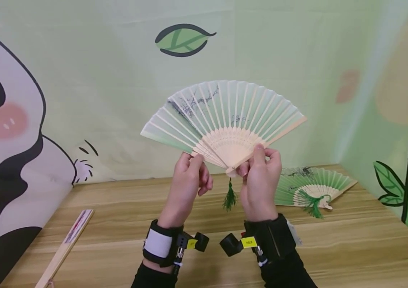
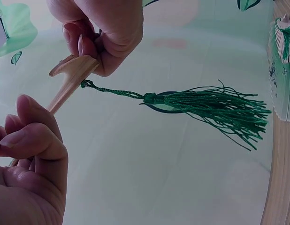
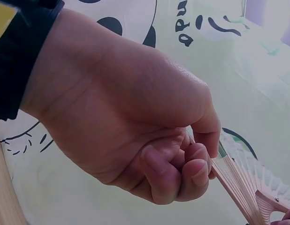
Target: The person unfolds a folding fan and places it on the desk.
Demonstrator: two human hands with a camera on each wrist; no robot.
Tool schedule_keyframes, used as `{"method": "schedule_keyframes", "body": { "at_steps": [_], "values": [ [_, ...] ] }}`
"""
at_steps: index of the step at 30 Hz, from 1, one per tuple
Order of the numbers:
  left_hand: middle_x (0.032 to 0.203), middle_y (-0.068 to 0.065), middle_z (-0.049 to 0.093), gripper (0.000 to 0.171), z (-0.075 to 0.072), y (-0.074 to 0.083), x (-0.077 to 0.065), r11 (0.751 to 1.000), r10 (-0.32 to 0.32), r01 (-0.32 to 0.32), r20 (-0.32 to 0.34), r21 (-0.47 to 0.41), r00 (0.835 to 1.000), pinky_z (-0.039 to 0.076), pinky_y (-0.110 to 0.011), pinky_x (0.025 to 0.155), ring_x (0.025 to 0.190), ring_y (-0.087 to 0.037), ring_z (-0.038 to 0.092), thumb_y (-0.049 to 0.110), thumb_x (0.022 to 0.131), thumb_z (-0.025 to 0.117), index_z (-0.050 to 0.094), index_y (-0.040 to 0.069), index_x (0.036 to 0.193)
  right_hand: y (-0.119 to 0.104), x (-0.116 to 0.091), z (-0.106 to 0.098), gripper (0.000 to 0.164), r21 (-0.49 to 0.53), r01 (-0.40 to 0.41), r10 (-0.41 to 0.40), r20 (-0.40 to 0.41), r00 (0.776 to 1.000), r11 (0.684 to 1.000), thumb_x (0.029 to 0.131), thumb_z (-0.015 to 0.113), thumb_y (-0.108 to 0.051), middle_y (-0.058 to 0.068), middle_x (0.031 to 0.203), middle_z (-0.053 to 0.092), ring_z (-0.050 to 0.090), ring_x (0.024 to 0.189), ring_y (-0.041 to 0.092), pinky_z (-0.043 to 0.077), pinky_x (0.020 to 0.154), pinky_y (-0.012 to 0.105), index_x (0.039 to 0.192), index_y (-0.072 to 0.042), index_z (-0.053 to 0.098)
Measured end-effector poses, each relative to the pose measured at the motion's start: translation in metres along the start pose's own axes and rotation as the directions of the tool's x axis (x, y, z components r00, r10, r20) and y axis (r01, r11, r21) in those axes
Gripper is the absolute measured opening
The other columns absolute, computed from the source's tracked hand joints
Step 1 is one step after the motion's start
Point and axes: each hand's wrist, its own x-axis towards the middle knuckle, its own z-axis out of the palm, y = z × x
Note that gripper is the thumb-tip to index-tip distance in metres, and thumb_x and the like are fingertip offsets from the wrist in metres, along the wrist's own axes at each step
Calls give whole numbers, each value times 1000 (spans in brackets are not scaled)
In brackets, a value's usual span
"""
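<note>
A spread folding fan (image 1: 258, 108) is held up over the table, pale green and white with dark branch prints and light wooden ribs. My left hand (image 1: 187, 176) pinches its left lower edge between thumb and fingers. At the right end stick, near the pivot, my right hand (image 1: 260, 176) grips with the thumb on the front. A green tassel (image 2: 206, 105) hangs from the pivot end. In the right wrist view, ribs of the fan (image 3: 236, 185) run past the left hand's curled fingers; its far edge is out of frame.
On the wooden table (image 1: 117, 248), a second green fan (image 1: 319, 180) lies spread at the back right, its tassel across it. A folded fan (image 1: 67, 244) with a printed strip lies at the left. Behind stands a printed cloth backdrop (image 1: 117, 80).
</note>
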Motion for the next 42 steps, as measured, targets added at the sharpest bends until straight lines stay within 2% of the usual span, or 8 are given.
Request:
{"method": "schedule_keyframes", "body": {
  "at_steps": [10,20,27,32,39,42],
  "values": [
    [62,-3,43,12,1,0,0,1000,-1,1,12,9,1000,35,-24,44,51,-19,50,13,108,38,39,9,97,-2,4,-1,14,44,2,-1,-25,1000,999,114,38,-20,-2,72,34,39,57,11,38,57,22,103,-10,36],
    [59,-4,44,23,-1,-3,1,999,-4,3,24,48,1000,34,-24,44,51,-20,50,15,108,38,43,5,89,-2,5,-2,13,90,-5,11,-68,998,996,114,39,-20,-3,70,34,40,57,11,40,60,23,105,-10,37],
    [60,-3,45,21,-1,-3,1,999,-15,14,27,48,1000,35,-24,45,52,-19,51,16,108,43,45,6,89,-3,8,-4,14,105,-2,9,-71,997,994,114,38,-20,-2,71,32,38,59,12,40,62,24,105,-10,36],
    [57,-3,46,36,-2,-4,3,998,-18,16,24,57,1000,34,-24,45,52,-18,51,17,107,46,45,6,72,-3,9,-6,14,110,-4,13,-77,997,994,114,38,-20,-2,71,31,38,60,12,39,63,24,105,-11,34],
    [56,-2,46,31,-5,-5,1,999,-23,22,27,45,999,33,-23,45,51,-18,50,18,107,49,53,6,78,-3,10,-7,14,139,14,-1,-94,996,990,114,38,-19,-2,70,31,39,60,12,40,63,24,103,-10,34],
    [56,-2,47,38,-5,-5,2,999,-19,18,29,43,999,33,-23,45,51,-17,50,18,107,52,51,5,71,-3,10,-7,15,168,25,-7,-109,994,986,114,38,-19,-2,72,32,38,61,12,40,64,24,102,-10,34]
  ]
}}
